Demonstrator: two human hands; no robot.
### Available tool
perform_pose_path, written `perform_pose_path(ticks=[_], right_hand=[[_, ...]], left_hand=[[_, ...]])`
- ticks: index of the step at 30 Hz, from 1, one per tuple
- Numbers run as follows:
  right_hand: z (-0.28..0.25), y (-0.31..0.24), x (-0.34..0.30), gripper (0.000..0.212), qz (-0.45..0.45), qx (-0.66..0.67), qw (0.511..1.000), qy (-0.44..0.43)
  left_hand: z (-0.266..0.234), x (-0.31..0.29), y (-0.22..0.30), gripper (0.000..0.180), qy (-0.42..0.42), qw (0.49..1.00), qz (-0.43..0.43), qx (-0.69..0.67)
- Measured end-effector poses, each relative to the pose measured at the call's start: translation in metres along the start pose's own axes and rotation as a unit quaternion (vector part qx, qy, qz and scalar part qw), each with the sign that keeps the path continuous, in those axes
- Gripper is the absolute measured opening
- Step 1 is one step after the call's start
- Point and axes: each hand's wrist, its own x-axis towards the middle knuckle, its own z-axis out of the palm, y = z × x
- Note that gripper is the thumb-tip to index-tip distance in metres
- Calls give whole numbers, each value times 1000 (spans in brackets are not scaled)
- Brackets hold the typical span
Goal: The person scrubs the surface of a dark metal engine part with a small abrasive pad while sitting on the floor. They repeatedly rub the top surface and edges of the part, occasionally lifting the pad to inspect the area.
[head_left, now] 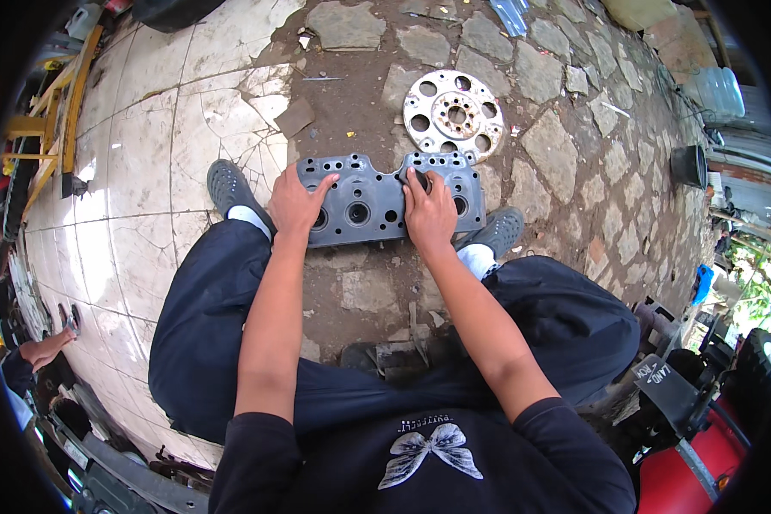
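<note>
A grey metal cylinder head (370, 230), with round openings and bolt holes, lies in front of me between my shoes. My left hand (294, 201) grips its left end, thumb on the upper face and the other fingers mostly out of sight along the edge. On the right half of the same face, my right hand (433, 214) is closed, thumb and fingers around a small dark piece (422, 180) largely covered by them. I cannot tell what kind of thing that piece is. Just beyond the cylinder head's right side lies a round pale metal flywheel plate (454, 116) with large holes.
Cracked white tiles (128, 180) cover the left ground; flat stones set in dirt (557, 154) cover the right. A yellow wooden frame (77, 94) stands far left. A black bucket (689, 166) and red machine (685, 467) are at right. Another person's leg (51, 344) shows at left.
</note>
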Motion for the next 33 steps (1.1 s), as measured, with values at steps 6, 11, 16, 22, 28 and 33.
perform_pose_path(ticks=[6,11,16,22,28,33], right_hand=[[-7,0,-26,34,-46,5,998,-42],[-1,-6,17,35,-27,-28,999,-36],[-18,-8,-20,34,-28,-13,997,-68],[-12,-2,20,33,-23,-23,998,-47],[-22,-1,-34,36,-53,-4,997,-64],[-11,-2,6,46,-36,-19,999,-36]], left_hand=[[14,8,-20,90,39,999,14,20],[6,2,-8,86,52,998,20,-10],[13,1,-17,89,59,998,16,13],[15,-8,-14,89,89,996,27,-13],[14,-17,-16,89,103,994,34,-7],[19,-23,-18,90,110,993,35,9]])
